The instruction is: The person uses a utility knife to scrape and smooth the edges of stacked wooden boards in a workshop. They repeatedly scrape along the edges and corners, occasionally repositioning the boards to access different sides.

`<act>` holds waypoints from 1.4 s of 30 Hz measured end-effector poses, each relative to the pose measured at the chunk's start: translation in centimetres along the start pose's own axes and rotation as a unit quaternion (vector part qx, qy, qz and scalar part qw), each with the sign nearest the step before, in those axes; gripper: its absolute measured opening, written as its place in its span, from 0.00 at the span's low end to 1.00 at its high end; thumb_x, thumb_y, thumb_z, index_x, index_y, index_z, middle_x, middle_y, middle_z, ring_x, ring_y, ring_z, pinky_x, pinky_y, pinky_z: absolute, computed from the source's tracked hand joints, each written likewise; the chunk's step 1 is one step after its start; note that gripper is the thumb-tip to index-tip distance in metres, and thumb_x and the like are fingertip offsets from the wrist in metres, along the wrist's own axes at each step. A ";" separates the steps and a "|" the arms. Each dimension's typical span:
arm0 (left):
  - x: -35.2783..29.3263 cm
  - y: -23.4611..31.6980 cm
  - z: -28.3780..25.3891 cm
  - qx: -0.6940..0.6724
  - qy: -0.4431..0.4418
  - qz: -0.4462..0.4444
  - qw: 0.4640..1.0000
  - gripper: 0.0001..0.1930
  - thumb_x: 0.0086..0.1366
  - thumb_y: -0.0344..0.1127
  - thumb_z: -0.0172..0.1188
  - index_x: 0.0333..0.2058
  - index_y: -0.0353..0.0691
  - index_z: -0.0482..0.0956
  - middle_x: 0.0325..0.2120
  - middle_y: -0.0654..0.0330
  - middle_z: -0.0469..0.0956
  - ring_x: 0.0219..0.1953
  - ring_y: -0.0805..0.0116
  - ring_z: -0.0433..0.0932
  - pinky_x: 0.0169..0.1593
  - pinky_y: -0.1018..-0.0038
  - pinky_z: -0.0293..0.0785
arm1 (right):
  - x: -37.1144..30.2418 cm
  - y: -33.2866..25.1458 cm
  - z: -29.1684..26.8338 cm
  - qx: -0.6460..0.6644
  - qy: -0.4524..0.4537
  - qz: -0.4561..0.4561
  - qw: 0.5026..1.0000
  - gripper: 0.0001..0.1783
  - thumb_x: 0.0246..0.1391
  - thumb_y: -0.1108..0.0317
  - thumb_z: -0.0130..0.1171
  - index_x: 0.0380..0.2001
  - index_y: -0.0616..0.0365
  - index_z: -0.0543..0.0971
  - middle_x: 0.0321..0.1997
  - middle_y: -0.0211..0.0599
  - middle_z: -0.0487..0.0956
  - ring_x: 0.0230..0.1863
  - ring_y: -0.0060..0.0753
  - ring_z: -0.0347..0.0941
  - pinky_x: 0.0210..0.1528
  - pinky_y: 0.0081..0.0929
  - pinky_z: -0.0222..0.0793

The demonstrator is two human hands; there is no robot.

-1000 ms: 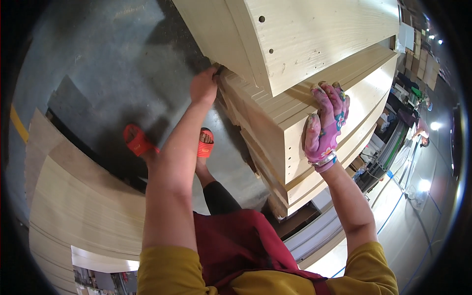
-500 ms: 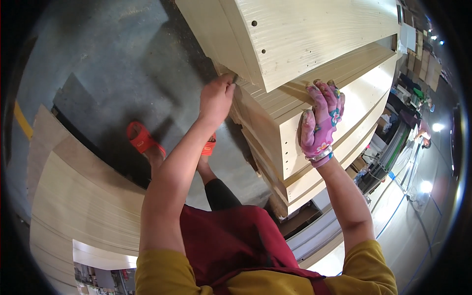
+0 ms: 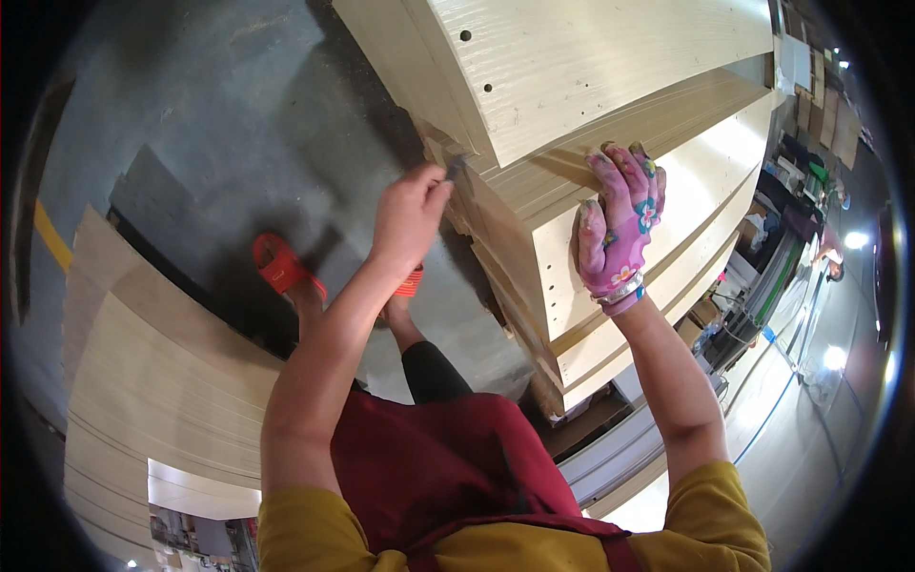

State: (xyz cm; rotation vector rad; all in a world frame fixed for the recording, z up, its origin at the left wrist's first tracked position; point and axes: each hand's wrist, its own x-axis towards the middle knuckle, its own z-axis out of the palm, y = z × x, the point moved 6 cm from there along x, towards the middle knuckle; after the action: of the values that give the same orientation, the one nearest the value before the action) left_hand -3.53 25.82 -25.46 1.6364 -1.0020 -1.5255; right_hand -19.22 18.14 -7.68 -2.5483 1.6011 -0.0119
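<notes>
My bare left hand (image 3: 410, 217) is closed round a small dark blade-like tool (image 3: 457, 167), whose tip points at the side edge of the stacked cream wood-grain panels (image 3: 658, 172). Most of the tool is hidden in the fingers. In a pink flowered glove, my right hand (image 3: 621, 234) lies on the corner of the stack with its fingers stretched out, holding nothing. An upper pile of panels (image 3: 591, 67), with dark round holes in its front face, sits above and overhangs both hands.
Lower left is another stack of cream panels (image 3: 162, 372). My feet in red slippers (image 3: 276, 265) stand on the grey concrete floor (image 3: 219, 114). On the right are a cluttered workshop area and a person (image 3: 827, 253) farther off.
My left hand has drawn slightly back from the panel edge, so more of the tool shows. The right hand stays on the stack. The view has shifted a little.
</notes>
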 end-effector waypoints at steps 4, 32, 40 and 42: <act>2.8 -4.3 0.1 0.067 0.108 0.003 0.992 0.06 0.58 0.32 0.57 0.32 0.38 0.73 0.26 0.50 0.76 0.30 0.50 0.76 0.32 0.62 0.71 | 0.3 -0.6 0.0 0.008 -0.002 0.003 1.000 0.23 0.49 0.55 0.48 0.46 0.55 0.75 0.51 0.46 0.71 0.57 0.55 0.61 0.63 0.51 0.42; 0.2 2.4 -0.4 0.033 0.045 0.008 0.998 0.05 0.58 0.30 0.56 0.33 0.36 0.74 0.29 0.50 0.76 0.33 0.48 0.75 0.35 0.62 0.70 | 0.1 -0.2 0.0 0.007 -0.003 0.015 1.000 0.24 0.47 0.55 0.49 0.46 0.54 0.75 0.51 0.44 0.70 0.59 0.53 0.60 0.64 0.50 0.41; -1.2 5.2 -0.4 0.032 0.058 0.048 0.997 0.06 0.58 0.28 0.56 0.34 0.35 0.74 0.30 0.50 0.76 0.34 0.49 0.74 0.37 0.62 0.70 | 0.2 -0.2 -0.2 0.007 0.002 0.026 1.000 0.24 0.49 0.54 0.49 0.46 0.54 0.74 0.52 0.44 0.70 0.59 0.52 0.60 0.64 0.51 0.41; -0.3 3.3 0.2 0.034 0.065 0.001 0.997 0.06 0.58 0.28 0.56 0.34 0.35 0.74 0.31 0.50 0.76 0.35 0.49 0.74 0.37 0.62 0.70 | 0.1 -0.1 -0.2 0.010 0.009 0.019 1.000 0.24 0.49 0.56 0.49 0.48 0.55 0.73 0.53 0.44 0.71 0.59 0.52 0.61 0.64 0.49 0.43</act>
State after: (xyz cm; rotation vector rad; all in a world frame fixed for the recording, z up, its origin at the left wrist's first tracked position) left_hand -3.98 24.51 -22.49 1.7561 -0.9942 -1.3788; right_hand -19.04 18.08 -7.51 -2.5098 1.6459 -0.0477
